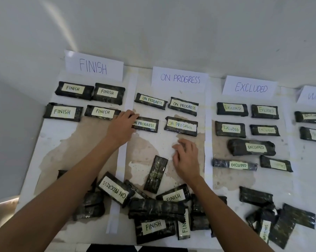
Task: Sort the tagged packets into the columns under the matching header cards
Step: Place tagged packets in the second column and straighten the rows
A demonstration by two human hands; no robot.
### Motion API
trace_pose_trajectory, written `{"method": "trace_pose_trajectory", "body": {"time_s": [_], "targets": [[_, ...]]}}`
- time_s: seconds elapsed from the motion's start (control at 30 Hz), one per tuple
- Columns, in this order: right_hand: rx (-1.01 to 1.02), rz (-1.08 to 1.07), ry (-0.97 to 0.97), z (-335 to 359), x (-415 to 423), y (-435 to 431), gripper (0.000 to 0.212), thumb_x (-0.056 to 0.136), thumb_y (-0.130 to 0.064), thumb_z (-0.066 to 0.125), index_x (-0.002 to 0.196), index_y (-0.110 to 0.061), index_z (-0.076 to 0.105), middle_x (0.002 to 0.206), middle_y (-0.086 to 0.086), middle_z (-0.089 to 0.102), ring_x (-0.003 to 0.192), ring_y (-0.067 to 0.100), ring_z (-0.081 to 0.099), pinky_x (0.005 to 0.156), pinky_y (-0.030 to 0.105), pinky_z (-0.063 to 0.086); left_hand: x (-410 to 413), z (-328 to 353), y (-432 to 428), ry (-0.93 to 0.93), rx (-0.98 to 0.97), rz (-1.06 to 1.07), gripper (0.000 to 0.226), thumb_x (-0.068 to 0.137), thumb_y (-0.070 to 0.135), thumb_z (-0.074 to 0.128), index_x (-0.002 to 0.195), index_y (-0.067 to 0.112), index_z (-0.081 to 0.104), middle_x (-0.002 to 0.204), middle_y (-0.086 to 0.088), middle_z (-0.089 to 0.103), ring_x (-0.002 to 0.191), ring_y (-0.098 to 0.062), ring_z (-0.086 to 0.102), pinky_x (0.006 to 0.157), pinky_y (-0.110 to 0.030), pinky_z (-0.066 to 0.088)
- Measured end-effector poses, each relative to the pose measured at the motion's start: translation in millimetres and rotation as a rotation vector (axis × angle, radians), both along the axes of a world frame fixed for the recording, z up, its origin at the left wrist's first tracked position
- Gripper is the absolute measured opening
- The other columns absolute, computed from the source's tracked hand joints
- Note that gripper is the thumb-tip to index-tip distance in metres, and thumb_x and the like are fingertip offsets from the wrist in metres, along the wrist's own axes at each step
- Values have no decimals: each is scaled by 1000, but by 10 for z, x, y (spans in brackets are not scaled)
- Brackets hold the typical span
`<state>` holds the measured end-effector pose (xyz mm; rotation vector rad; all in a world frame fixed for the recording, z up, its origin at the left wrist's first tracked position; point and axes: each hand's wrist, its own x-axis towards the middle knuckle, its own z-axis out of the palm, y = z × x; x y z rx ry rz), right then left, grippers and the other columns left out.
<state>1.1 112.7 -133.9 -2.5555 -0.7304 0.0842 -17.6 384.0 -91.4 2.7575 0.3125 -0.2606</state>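
Header cards FINISH point(93, 67), ON PROGRESS point(180, 79), EXCLUDED point(250, 87) and a partly cut-off fourth card point(315, 96) stand along the wall. Dark tagged packets lie in rows under each. My left hand point(121, 125) rests on the left end of an ON PROGRESS packet point(146, 124) in the second row. My right hand point(187, 157) hovers, fingers curled and apart, over bare table below another ON PROGRESS packet point(180, 126). A loose pile of unsorted packets point(156, 208) lies near the front edge, among them a face-down packet point(155, 173) beside my right hand.
A second small pile of packets point(280, 217) lies at the front right. White paper strips point(130, 95) divide the columns. The table point(66, 142) has peeling, stained patches. The wall stands right behind the header cards.
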Motion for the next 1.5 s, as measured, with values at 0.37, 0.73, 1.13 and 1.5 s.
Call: {"method": "trace_pose_trajectory", "body": {"time_s": [0.37, 0.73, 1.13, 1.5], "targets": [[-103, 79, 56, 206, 79, 5, 21, 77, -11, 58, 97, -12, 63, 114, 12, 57, 106, 28, 48, 85, 39, 45, -247, 93, -94, 4, -1, -95, 54, 90, 1, 50, 142, 7, 37, 152, -15, 26, 136, -35, 31, 104, -47, 39], [-194, 146, 108, 386, 116, 69, 29, 80, -12, 58, 109, -11, 62, 119, 10, 53, 111, 28, 45, 94, 38, 42, -305, 140, -115, -62, 3, -28, 50, 84, 3, 58, 132, 9, 50, 144, -16, 39, 132, -38, 36, 104, -52, 37], [-97, 368, 167, 672, -283, 219, 27, 84, -6, 52, 109, -12, 62, 109, 6, 53, 95, 23, 47, 81, 34, 44, -1560, 373, -197, 350, -39, -317, 64, 70, 18, 71, 129, 28, 49, 134, 1, 42, 123, -19, 37, 103, -33, 35], [82, 286, 354, 927, -566, 326, 26, 86, -6, 52, 110, -13, 61, 105, 1, 53, 94, 15, 49, 83, 25, 42, -1669, 399, -288, 180, -73, -60, 59, 70, 40, 70, 123, 23, 50, 114, 2, 53, 104, -18, 53, 85, -31, 43]]}}
